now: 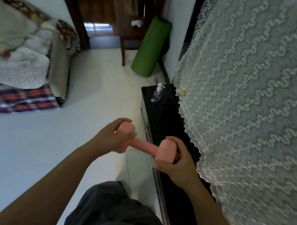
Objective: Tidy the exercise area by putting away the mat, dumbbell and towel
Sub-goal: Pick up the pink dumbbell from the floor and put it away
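Pale tiled floor (93, 83) is lit evenly. A covered sofa (59, 66) with a plaid blanket (21, 98) is seen left; a glossy black cabinet (161, 117), draped with lace cloth (251, 102), right. A dark wooden doorway (91, 10) is noted behind.

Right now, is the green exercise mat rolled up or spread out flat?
Rolled up: the green mat is a thick cylinder standing on end, leaning toward the wall.

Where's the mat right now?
Head view, upper centre: the rolled green mat stands leaning against the white wall, just right of the wooden table, beyond the black cabinet.
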{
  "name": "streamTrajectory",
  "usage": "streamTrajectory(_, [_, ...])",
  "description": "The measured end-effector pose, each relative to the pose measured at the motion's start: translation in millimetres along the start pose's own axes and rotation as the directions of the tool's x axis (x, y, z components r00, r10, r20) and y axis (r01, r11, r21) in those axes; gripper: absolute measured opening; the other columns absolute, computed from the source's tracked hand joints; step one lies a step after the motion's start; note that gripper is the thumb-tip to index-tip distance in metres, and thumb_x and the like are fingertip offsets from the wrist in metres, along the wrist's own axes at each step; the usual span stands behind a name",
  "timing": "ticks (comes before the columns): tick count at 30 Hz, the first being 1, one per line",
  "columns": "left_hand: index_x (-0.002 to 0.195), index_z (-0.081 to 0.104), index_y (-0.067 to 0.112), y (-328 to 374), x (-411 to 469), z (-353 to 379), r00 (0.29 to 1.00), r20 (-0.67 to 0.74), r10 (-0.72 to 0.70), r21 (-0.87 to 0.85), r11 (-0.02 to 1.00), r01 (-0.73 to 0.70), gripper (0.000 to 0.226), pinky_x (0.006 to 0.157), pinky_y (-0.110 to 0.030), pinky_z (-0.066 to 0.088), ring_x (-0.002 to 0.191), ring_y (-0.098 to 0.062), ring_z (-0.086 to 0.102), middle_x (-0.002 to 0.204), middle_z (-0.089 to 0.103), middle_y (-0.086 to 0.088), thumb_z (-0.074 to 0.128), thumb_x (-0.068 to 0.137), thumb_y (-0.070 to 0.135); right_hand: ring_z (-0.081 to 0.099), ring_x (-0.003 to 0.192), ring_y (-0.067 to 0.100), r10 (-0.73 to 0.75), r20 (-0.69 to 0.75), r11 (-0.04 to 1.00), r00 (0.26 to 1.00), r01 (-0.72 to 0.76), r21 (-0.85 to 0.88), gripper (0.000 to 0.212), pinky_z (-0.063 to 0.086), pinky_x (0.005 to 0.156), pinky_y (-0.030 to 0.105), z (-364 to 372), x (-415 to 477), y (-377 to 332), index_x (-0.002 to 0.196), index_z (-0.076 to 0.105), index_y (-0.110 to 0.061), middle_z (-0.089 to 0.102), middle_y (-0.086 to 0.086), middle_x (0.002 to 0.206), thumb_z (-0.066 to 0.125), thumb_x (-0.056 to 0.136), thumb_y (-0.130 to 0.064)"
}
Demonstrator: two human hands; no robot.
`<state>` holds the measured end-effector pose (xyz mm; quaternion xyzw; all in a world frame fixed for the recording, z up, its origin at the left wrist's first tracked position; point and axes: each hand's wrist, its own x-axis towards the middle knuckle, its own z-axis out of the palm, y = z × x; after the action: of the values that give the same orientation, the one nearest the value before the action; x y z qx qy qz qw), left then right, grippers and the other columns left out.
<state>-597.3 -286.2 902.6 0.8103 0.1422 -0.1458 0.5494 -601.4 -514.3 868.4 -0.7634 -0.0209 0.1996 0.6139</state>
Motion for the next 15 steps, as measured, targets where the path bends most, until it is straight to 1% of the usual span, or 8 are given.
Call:
streamTrajectory(2, [0.107,0.048,0.048,-4,9,-16,0.999,-0.041,-0.016,-0.035,0.999,0.015,0.055,0.065,-0.023,0.049,0.096,-0.008,0.057,0.114,0.056,0.008,0.057,0.055,0.065,0.058,0.090,-0.001,0.005,0.041,1.000,0.999,-0.004,-0.017,0.068,0.052,0.063,0.017,8,23,-10,0.116,0.051,-0.033,0.053,-0.017,0.112,0.084,0.062,-0.009])
streamTrajectory(4, [0.111,0.051,0.046,-7,24,-32,0.997,-0.076,-0.026,-0.091,0.996,0.019,0.060,0.066,-0.023,0.049,0.096,-0.005,0.057,0.115,0.056,0.008,0.057,0.054,0.065,0.059,0.090,0.003,0.017,0.069,0.999,0.998,-0.015,-0.029,0.068,0.053,0.064,0.019,16,51,-19,0.116,0.052,-0.035,0.054,-0.015,0.113,0.085,0.062,-0.010])
streamTrajectory(6, [0.114,0.053,0.042,-9,45,-50,0.995,-0.095,-0.037,-0.138,0.990,0.024,0.065,0.064,-0.021,0.048,0.094,-0.003,0.058,0.113,0.058,0.010,0.058,0.053,0.065,0.059,0.092,0.008,0.028,0.090,0.999,0.996,-0.025,-0.043,0.069,0.053,0.066,0.022,27,80,-29,0.114,0.052,-0.036,0.054,-0.013,0.113,0.085,0.060,-0.011])
streamTrajectory(9, [0.114,0.053,0.041,-10,84,-86,0.995,-0.090,-0.046,-0.173,0.984,0.030,0.069,0.061,-0.018,0.047,0.092,-0.001,0.059,0.110,0.059,0.014,0.056,0.051,0.067,0.060,0.094,0.013,0.040,0.080,0.998,0.996,-0.035,-0.056,0.068,0.055,0.067,0.024,47,130,-43,0.113,0.053,-0.038,0.055,-0.009,0.113,0.085,0.054,-0.020])
streamTrajectory(11, [0.114,0.054,0.039,-10,115,-112,0.991,-0.106,-0.079,-0.208,0.977,0.056,0.061,0.061,-0.020,0.048,0.091,-0.004,0.059,0.110,0.059,0.009,0.061,0.057,0.060,0.060,0.095,0.014,0.039,0.074,0.996,0.996,-0.033,-0.077,0.068,0.056,0.068,0.027,65,166,-56,0.113,0.053,-0.038,0.055,-0.011,0.112,0.082,0.053,-0.025])
streamTrajectory(13, [0.115,0.055,0.034,-12,148,-140,0.981,-0.151,-0.126,-0.245,0.966,0.087,0.047,0.061,-0.025,0.049,0.091,-0.010,0.059,0.112,0.059,0.003,0.065,0.071,0.046,0.059,0.096,0.014,0.042,0.083,0.994,0.996,-0.033,-0.102,0.069,0.057,0.069,0.028,85,203,-69,0.113,0.052,-0.039,0.054,-0.011,0.113,0.082,0.051,-0.028])
streamTrajectory(15, [0.116,0.056,0.032,-13,178,-169,0.969,-0.183,-0.168,-0.244,0.962,0.120,0.035,0.066,-0.029,0.051,0.092,-0.015,0.059,0.111,0.059,0.000,0.065,0.082,0.034,0.059,0.096,0.015,0.043,0.099,0.993,0.994,-0.031,-0.114,0.074,0.056,0.068,0.026,106,237,-85,0.114,0.051,-0.040,0.053,-0.009,0.115,0.081,0.047,-0.035])
